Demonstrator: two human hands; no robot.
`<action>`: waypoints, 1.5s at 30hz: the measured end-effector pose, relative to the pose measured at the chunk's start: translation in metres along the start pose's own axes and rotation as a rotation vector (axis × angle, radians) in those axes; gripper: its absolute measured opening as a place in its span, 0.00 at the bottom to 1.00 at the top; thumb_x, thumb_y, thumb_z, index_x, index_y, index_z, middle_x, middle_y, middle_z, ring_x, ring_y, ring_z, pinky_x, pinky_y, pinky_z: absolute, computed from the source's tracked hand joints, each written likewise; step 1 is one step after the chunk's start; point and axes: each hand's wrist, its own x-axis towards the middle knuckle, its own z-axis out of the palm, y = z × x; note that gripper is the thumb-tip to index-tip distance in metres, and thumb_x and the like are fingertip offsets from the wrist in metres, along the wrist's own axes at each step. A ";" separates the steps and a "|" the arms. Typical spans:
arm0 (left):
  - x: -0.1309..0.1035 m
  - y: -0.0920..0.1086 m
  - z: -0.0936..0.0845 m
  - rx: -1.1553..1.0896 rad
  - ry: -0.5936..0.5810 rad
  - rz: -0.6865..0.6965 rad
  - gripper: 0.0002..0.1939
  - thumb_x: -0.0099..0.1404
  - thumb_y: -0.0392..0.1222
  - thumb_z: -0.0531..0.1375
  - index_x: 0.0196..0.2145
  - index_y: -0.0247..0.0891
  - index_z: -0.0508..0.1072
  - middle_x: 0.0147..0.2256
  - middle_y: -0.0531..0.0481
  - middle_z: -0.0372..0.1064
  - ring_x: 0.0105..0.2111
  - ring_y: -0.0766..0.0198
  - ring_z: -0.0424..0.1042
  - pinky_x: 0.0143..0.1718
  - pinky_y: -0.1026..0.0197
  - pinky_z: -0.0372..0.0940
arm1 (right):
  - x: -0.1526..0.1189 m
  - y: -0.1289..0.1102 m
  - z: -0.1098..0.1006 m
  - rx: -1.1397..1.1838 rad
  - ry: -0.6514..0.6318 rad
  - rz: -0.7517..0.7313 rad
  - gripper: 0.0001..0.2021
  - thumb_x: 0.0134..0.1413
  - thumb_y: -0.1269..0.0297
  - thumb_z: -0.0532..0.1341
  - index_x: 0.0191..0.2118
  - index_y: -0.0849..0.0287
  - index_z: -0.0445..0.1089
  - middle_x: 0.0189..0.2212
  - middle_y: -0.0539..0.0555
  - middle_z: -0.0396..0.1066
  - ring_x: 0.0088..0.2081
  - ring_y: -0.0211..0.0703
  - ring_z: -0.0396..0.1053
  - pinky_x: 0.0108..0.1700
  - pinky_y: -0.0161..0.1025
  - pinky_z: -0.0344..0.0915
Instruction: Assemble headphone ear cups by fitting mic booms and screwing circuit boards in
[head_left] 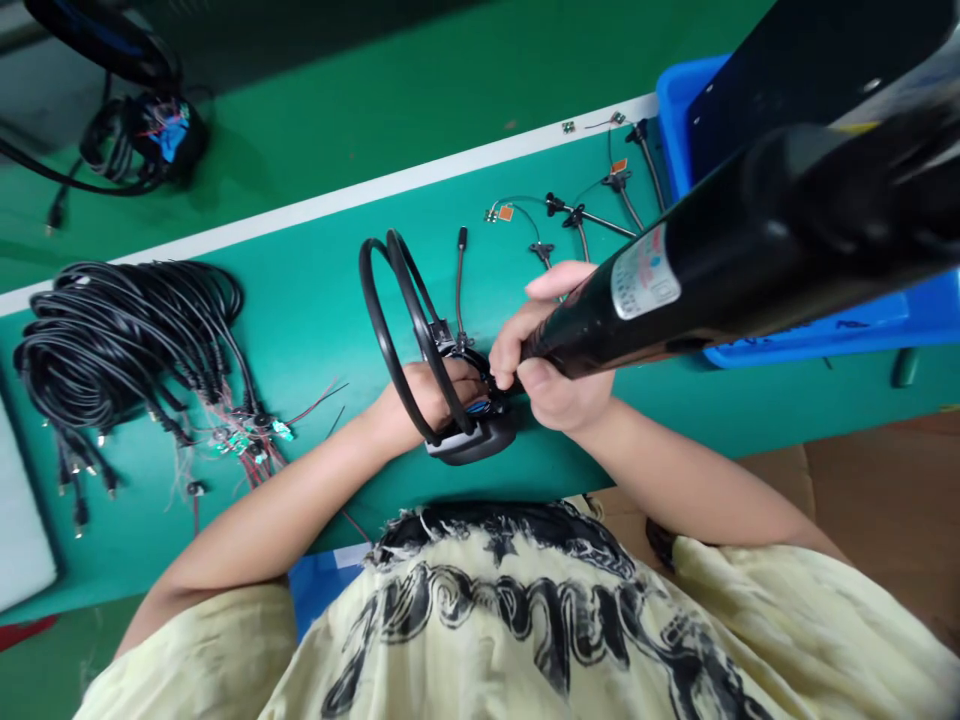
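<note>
A black headset (480,442) with a looped double headband is held low over the green table, its ear cup lying toward my body. My left hand (435,396) reaches through the headband loop, fingers closed on the ear cup. A blue part shows inside the cup. In my right hand (562,390) is a thick black electric screwdriver (712,260) with a silver label, gripped near its front end. It slants down from the upper right, and its tip meets the headset near my left fingertips. My hand hides the exact contact point.
A bundle of black cables (127,340) with bare wire ends lies left. Several microphone booms (585,220) with small circuit boards are spread beyond my right hand. A blue bin (679,110) stands right. Another headset (176,140) with its cable lies at upper left.
</note>
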 end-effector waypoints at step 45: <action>-0.014 0.024 -0.034 0.115 -0.391 -0.205 0.10 0.68 0.43 0.54 0.44 0.40 0.70 0.55 0.43 0.68 0.59 0.52 0.63 0.65 0.38 0.47 | 0.051 0.008 -0.031 -1.100 -0.999 -0.391 0.15 0.60 0.77 0.52 0.45 0.62 0.74 0.33 0.58 0.73 0.45 0.49 0.69 0.56 0.57 0.61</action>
